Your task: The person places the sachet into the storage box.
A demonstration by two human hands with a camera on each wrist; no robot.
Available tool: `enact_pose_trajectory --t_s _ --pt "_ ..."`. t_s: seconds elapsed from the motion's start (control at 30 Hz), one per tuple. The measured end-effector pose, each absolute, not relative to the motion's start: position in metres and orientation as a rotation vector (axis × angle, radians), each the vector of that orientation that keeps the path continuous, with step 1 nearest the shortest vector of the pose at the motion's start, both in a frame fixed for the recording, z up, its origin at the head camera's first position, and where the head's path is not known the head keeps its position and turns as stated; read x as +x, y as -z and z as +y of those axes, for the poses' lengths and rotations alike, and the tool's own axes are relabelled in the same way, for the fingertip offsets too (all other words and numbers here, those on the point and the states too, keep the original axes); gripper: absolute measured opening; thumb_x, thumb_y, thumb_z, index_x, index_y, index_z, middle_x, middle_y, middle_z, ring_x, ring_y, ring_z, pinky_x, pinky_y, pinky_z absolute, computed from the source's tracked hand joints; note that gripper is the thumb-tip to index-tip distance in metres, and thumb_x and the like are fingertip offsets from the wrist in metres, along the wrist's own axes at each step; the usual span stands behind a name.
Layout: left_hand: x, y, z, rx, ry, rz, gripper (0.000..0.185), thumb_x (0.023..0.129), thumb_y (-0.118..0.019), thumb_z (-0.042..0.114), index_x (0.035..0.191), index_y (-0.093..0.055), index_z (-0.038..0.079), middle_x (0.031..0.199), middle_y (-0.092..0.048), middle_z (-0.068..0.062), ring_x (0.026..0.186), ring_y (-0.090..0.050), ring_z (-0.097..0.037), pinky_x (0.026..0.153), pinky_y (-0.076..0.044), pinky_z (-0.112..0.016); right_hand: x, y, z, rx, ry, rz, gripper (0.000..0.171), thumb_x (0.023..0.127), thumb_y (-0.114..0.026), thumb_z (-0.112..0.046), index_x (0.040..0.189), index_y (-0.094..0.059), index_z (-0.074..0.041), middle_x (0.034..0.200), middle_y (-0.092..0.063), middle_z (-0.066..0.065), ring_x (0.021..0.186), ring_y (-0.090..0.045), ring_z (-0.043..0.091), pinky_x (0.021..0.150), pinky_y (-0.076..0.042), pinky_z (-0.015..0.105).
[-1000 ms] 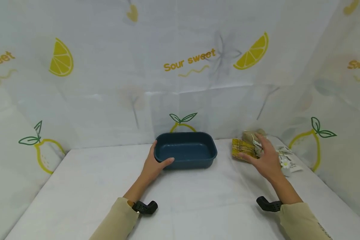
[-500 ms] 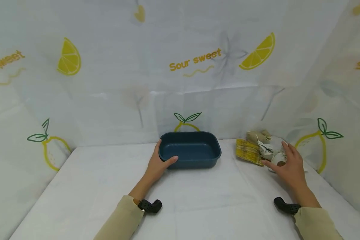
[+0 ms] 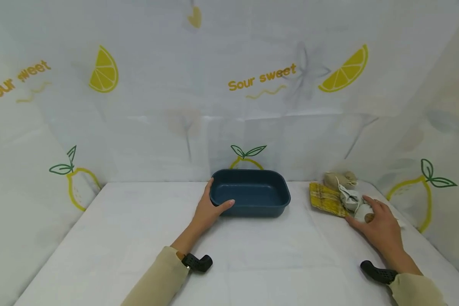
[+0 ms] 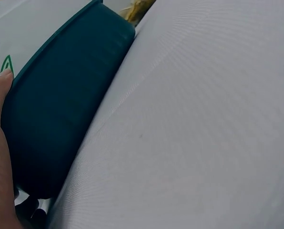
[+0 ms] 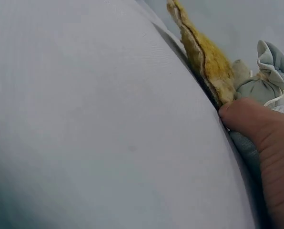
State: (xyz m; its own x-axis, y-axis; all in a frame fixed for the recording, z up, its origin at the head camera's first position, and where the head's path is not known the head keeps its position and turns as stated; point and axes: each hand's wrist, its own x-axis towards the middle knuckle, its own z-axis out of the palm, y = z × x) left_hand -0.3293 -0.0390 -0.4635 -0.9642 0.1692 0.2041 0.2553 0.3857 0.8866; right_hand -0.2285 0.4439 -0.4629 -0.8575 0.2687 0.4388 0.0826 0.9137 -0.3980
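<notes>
A dark blue rectangular tub [image 3: 250, 210] stands near the table's back edge. My left hand [image 3: 207, 212] grips its left end, thumb at the front and a finger along the side. In the left wrist view the thumb [image 4: 0, 98] lies at the tub's rim. On the right, my right hand [image 3: 384, 231] spreads around a small white pouch [image 3: 361, 212], partly hidden by the fingers. Its thumb tip [image 5: 230, 110] is right at the corner of a yellow plaid cloth piece [image 3: 327, 199]. A grey drawstring pouch [image 5: 261, 86] sits just behind.
A beige drawstring pouch [image 3: 334, 180] lies at the back of the right-hand pile. White cloth covers the table [image 3: 267, 263], and a white lemon-print sheet [image 3: 157, 140] hangs behind it. Black wrist devices [image 3: 378, 273] are worn on both arms.
My right hand has moved right and toward me, from above the yellow cloth down to the white pouch. The left hand stays on the tub. The whole view has shifted slightly.
</notes>
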Motion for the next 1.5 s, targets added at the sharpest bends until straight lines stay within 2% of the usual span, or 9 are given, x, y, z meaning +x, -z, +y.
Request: enact_pose_trajectory --t_s 0.3,0.37,0.47,0.57,0.83,1.0,1.1,1.37,1.5 --pt "-0.324 0.462 -0.041 -0.367 1.649 -2.531 0.107 0.082 -0.077 0.059 0.163 -0.015 0.029 0.170 -0.023 -0.004 0.154 -0.029 -0.037 0.116 -0.032 -0.066 -0.225 0.454 0.428 -0.335 -0.565 -2.361 0.076 0.077 -0.078 -0.011 0.147 -0.049 -0.002 0.133 -0.054 0.036 0.110 -0.054 0.048 0.089 -0.042 0.062" --pt "-0.325 0.462 -0.040 -0.372 1.653 -2.532 0.107 0.081 -0.077 0.060 0.163 -0.015 0.031 0.169 -0.023 -0.004 0.154 -0.029 -0.037 0.116 -0.033 -0.066 -0.224 0.448 0.426 -0.365 -0.580 -2.262 0.073 0.074 -0.077 -0.009 0.143 -0.054 -0.004 0.131 -0.057 0.032 0.096 -0.061 0.020 0.084 -0.046 0.044" --pt "-0.327 0.460 -0.039 -0.381 1.664 -2.541 0.107 0.081 -0.076 0.062 0.163 -0.014 0.032 0.170 -0.023 -0.005 0.154 -0.028 -0.037 0.116 -0.033 -0.066 -0.224 0.441 0.425 -0.350 -0.563 -2.132 0.068 0.070 -0.079 -0.008 0.135 -0.062 -0.004 0.126 -0.062 0.029 0.075 -0.038 -0.021 0.071 -0.033 0.021" --pt "-0.327 0.458 -0.038 -0.379 1.671 -2.544 0.108 0.080 -0.077 0.063 0.163 -0.014 0.032 0.170 -0.023 -0.004 0.154 -0.028 -0.037 0.117 -0.032 -0.066 -0.225 0.438 0.424 -0.295 -0.553 -2.056 0.063 0.068 -0.080 -0.006 0.129 -0.066 -0.002 0.121 -0.064 0.030 0.071 -0.023 -0.036 0.064 -0.025 0.008" --pt "-0.327 0.457 -0.039 -0.366 1.667 -2.543 0.108 0.081 -0.076 0.062 0.163 -0.013 0.032 0.170 -0.021 -0.003 0.155 -0.026 -0.036 0.118 -0.031 -0.065 -0.233 0.408 0.395 -0.123 -0.619 -2.000 0.050 0.071 -0.078 -0.002 0.120 -0.071 -0.001 0.110 -0.066 0.021 0.061 -0.033 -0.032 0.068 -0.027 -0.001" --pt "-0.326 0.460 -0.037 -0.372 1.681 -2.546 0.108 0.081 -0.076 0.062 0.163 -0.013 0.033 0.170 -0.022 -0.003 0.155 -0.026 -0.035 0.119 -0.031 -0.064 -0.236 0.388 0.367 -0.070 -0.710 -1.995 0.046 0.071 -0.078 0.001 0.117 -0.072 -0.001 0.104 -0.056 -0.023 0.053 -0.037 -0.022 0.058 -0.032 0.001" --pt "-0.326 0.460 -0.037 -0.388 1.688 -2.542 0.109 0.081 -0.076 0.062 0.163 -0.013 0.032 0.170 -0.021 -0.003 0.155 -0.026 -0.034 0.119 -0.030 -0.064 -0.244 0.376 0.350 0.015 -0.770 -1.979 0.044 0.070 -0.078 0.005 0.114 -0.073 0.000 0.102 -0.050 -0.036 0.053 -0.039 -0.017 0.056 -0.034 0.001" --pt "-0.328 0.461 -0.038 -0.395 1.670 -2.543 0.111 0.079 -0.076 0.065 0.164 -0.013 0.031 0.170 -0.023 -0.002 0.155 -0.027 -0.033 0.119 -0.031 -0.063 -0.275 0.354 0.299 0.271 -0.706 -2.003 0.041 0.068 -0.079 0.001 0.109 -0.073 0.000 0.105 -0.071 0.020 0.090 -0.042 -0.019 0.079 -0.033 0.000" --pt "-0.329 0.462 -0.040 -0.396 1.672 -2.553 0.110 0.080 -0.076 0.064 0.163 -0.012 0.033 0.170 -0.022 -0.001 0.155 -0.026 -0.032 0.119 -0.031 -0.062 -0.291 0.357 0.276 0.337 -0.731 -2.022 0.041 0.068 -0.080 0.001 0.108 -0.073 -0.002 0.107 -0.072 0.020 0.090 -0.052 -0.007 0.077 -0.034 0.001"
